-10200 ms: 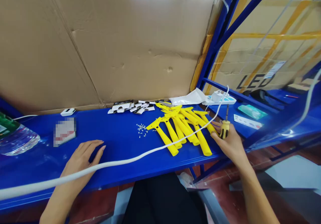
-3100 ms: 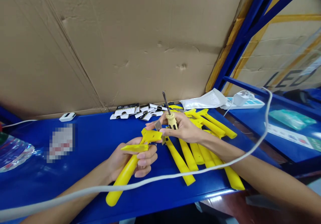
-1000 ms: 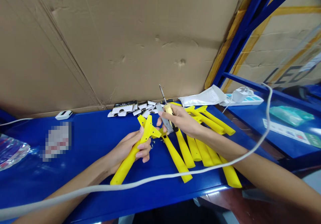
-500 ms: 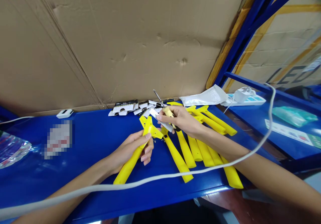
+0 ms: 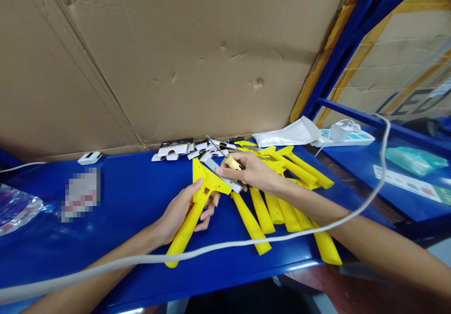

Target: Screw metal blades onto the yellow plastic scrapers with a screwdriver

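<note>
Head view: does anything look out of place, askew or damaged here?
The white cable stands out because it runs right across the view, in front of both forearms and the yellow handle in the left hand. Behind, the cardboard shows dents and creases.

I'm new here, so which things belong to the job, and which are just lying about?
Seem part of the job:
yellow handle, in the grip of the left hand
screwdriver and grey metal strip, in the grip of the right hand
other yellow handles

Seem just lying about:
white pouch
power strip
green packet
white device
</note>
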Demonstrator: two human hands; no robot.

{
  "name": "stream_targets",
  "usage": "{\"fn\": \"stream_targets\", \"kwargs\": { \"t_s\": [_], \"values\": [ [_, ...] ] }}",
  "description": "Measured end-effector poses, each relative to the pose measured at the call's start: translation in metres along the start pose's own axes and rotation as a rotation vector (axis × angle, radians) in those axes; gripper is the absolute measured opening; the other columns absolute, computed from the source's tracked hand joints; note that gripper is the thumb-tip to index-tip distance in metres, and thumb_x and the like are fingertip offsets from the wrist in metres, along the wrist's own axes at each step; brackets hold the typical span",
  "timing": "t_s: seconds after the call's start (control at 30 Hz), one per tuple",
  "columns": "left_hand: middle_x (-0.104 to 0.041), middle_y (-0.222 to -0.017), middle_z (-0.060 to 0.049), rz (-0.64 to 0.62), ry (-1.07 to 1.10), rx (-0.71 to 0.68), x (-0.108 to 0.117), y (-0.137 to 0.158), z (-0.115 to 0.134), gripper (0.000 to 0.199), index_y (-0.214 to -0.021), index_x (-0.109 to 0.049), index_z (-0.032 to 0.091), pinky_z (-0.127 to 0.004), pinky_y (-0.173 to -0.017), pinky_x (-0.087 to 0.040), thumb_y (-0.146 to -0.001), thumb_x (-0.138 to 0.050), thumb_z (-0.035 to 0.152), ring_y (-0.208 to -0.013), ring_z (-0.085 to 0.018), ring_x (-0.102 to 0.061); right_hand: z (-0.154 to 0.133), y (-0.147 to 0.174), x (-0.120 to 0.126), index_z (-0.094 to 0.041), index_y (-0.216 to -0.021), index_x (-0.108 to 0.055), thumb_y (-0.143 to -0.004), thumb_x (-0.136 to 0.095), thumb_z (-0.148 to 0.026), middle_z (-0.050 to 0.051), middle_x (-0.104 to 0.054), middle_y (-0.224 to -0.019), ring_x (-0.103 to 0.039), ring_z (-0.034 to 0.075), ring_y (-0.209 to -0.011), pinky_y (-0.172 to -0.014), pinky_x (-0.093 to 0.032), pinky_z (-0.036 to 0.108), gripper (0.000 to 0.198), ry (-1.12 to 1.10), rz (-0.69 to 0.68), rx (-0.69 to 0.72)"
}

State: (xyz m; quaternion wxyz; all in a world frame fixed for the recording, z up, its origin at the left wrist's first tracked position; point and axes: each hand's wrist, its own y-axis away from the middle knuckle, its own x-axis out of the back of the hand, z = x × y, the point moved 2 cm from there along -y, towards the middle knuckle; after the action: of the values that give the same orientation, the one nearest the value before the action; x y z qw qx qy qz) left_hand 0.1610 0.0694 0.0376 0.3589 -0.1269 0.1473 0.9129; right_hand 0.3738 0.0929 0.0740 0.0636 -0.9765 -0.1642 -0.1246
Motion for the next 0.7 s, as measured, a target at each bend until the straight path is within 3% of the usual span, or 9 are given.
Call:
{"fn": "stream_targets", "kwargs": {
  "t_s": [0.1,0.27,0.47,0.53,0.6,0.7],
  "values": [
    [-0.048,-0.060,0.000,0.036,-0.060,0.012,0.004,-0.001,-0.003,0.066,-0.087,-0.069,0.014,-0.023,-0.042,-0.034,-0.107,-0.036,0.068,-0.043,-0.011,-0.043,0.000,0.001,-0.002,-0.022,-0.083,-0.064,-0.090,-0.081,-0.054,-0.005,-0.057,-0.064,-0.052,0.009,-0.050,-0.040,-0.045,0.021,0.037,0.002,-0.015,-0.012],
    [-0.048,-0.057,0.000,0.075,-0.132,0.033,0.008,-0.003,-0.007,0.067,-0.080,-0.067,0.015,-0.024,-0.040,-0.041,-0.106,-0.037,0.070,-0.040,-0.012,-0.046,-0.004,0.001,-0.002,-0.022,-0.071,-0.051,-0.090,-0.081,-0.055,-0.005,-0.054,-0.057,-0.050,0.009,-0.046,-0.039,-0.044,0.021,0.048,-0.026,-0.009,-0.067],
    [-0.054,-0.058,0.000,0.125,-0.207,-0.004,0.002,0.001,-0.006,0.060,-0.087,-0.068,0.016,-0.025,-0.040,-0.045,-0.106,-0.044,0.068,-0.040,-0.013,-0.049,0.001,0.000,-0.003,-0.022,-0.081,-0.064,-0.084,-0.086,-0.054,-0.005,-0.055,-0.063,-0.049,0.009,-0.050,-0.038,-0.046,0.021,0.039,-0.010,-0.043,-0.096],
    [-0.063,-0.064,-0.002,0.206,-0.248,-0.054,0.002,0.005,-0.003,0.058,-0.104,-0.070,0.015,-0.025,-0.043,-0.048,-0.105,-0.047,0.068,-0.043,-0.015,-0.057,0.004,0.000,-0.004,-0.022,-0.083,-0.066,-0.084,-0.087,-0.052,-0.004,-0.057,-0.065,-0.051,0.010,-0.051,-0.038,-0.048,0.022,0.037,0.012,-0.032,-0.080],
    [-0.071,-0.072,-0.004,0.289,-0.254,-0.099,0.002,0.007,-0.001,0.063,-0.136,-0.064,0.015,-0.028,-0.046,-0.053,-0.105,-0.049,0.068,-0.047,-0.018,-0.064,0.006,-0.001,-0.004,-0.022,-0.083,-0.066,-0.083,-0.087,-0.052,-0.003,-0.058,-0.068,-0.053,0.011,-0.053,-0.039,-0.051,0.023,0.037,0.043,-0.009,-0.068],
    [-0.077,-0.080,-0.004,0.337,-0.242,-0.145,0.001,0.009,0.002,0.082,-0.173,-0.027,0.024,-0.033,-0.051,-0.059,-0.106,-0.051,0.066,-0.053,-0.022,-0.071,0.007,-0.001,-0.003,-0.022,-0.085,-0.066,-0.083,-0.086,-0.053,-0.002,-0.058,-0.073,-0.054,0.011,-0.058,-0.039,-0.053,0.022,0.036,0.090,0.021,-0.049]
  ]
}}
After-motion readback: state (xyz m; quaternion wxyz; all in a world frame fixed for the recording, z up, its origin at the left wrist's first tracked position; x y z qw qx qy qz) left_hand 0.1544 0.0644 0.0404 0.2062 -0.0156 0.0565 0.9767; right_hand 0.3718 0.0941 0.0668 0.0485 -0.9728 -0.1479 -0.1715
